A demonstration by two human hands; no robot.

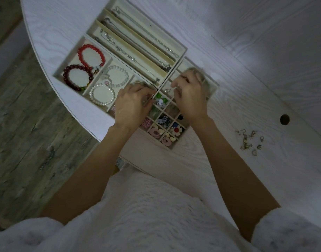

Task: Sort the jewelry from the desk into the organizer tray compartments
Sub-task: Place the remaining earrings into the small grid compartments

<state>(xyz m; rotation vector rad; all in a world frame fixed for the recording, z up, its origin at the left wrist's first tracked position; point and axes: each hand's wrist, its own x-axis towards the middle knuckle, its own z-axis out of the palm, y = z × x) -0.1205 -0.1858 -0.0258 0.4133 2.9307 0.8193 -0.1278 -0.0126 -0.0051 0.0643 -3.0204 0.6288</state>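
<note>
Earrings (pixel 250 140) wait right of the hands; left hand (pixel 132 104) and right hand (pixel 189 97) curl over the tray (pixel 181 50), apparently placing something, grips unclear.

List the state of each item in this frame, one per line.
Left hand: fingers curled over the tray edge; contents unclear.
Right hand: fingers curled over the small compartments, apparently pinching something tiny.
Red bracelet: lying in a tray compartment.
Pearl bracelet: lying in a compartment.
Necklaces: laid out in long compartments.
Loose earrings: unsorted on the desk.
</note>
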